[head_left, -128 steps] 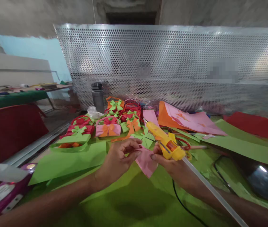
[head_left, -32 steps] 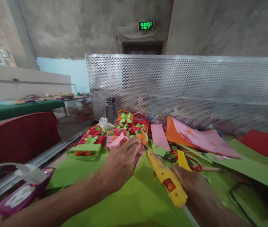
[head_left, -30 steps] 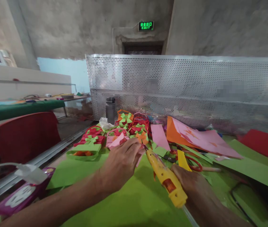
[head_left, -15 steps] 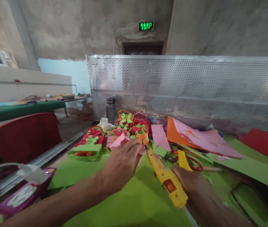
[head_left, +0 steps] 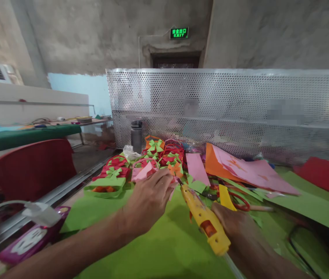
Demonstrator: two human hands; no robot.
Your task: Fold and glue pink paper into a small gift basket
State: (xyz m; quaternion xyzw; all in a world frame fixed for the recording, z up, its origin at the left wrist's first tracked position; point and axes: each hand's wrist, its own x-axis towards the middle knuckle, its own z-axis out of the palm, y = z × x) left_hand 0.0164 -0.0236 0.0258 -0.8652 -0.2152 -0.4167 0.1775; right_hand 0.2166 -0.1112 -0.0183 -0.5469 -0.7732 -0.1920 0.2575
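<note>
My right hand (head_left: 231, 217) is wrapped round a yellow hot glue gun (head_left: 205, 221), with a clear glue stick (head_left: 234, 267) coming out of its back end. The gun's nozzle points away from me, close to the fingertips of my left hand (head_left: 151, 195). Those fingers are closed on a pink piece (head_left: 168, 186), mostly hidden behind the hand. Just beyond it sit an orange bow (head_left: 176, 169) and several small red, pink and green bags with bows (head_left: 113, 172). A green bag (head_left: 104, 188) with orange inside lies left of my left hand.
Green sheets (head_left: 152, 252) cover the table. Right of the gun are red-handled scissors (head_left: 241, 203), a yellow strip (head_left: 226, 197) and pink sheets (head_left: 257, 170). A grey bottle (head_left: 136, 137) stands before a perforated metal screen (head_left: 225, 93). At left are a purple power strip (head_left: 30, 240) and a red chair (head_left: 33, 170).
Hardly anything differs. The view has shifted very slightly, and both hands keep their hold, with the glue gun's tip still beside my left fingers.
</note>
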